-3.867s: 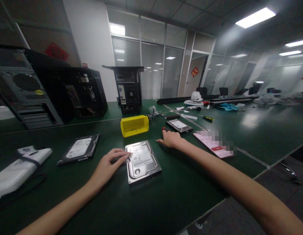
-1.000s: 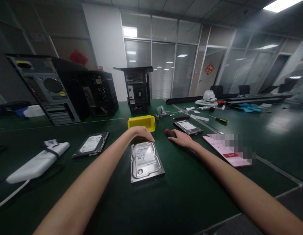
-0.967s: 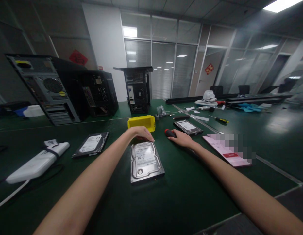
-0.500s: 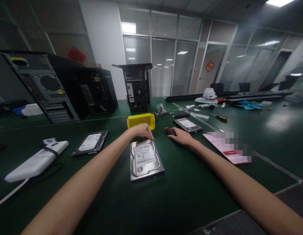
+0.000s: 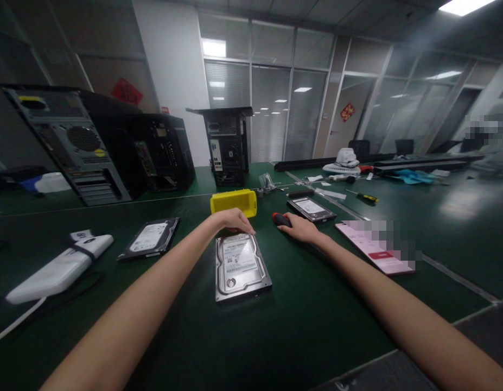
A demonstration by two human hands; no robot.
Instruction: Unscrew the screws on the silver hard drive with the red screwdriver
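While the silver hard drive [image 5: 242, 269] lies flat on the green table [image 5: 316, 331], closest to the person, the left hand [image 5: 237, 220] is now at its far right corner; some seconds ago it was at the left edge, so the work seems to concern this end of the drive. The left wrist is bent, with fingers curled down, and I cannot tell whether they pinch something or only touch. To the right, apart from the drive, the right hand [image 5: 302, 228] rests low, its fingers wrapped around a red-and-black handle [image 5: 281, 219] (what is at its other end, I cannot see). Just beyond the left hand is a yellow bin [image 5: 233, 194], and beyond the right hand lies a dark drive [image 5: 310, 207]. Farther, a black computer case [image 5: 230, 127] stands upright.
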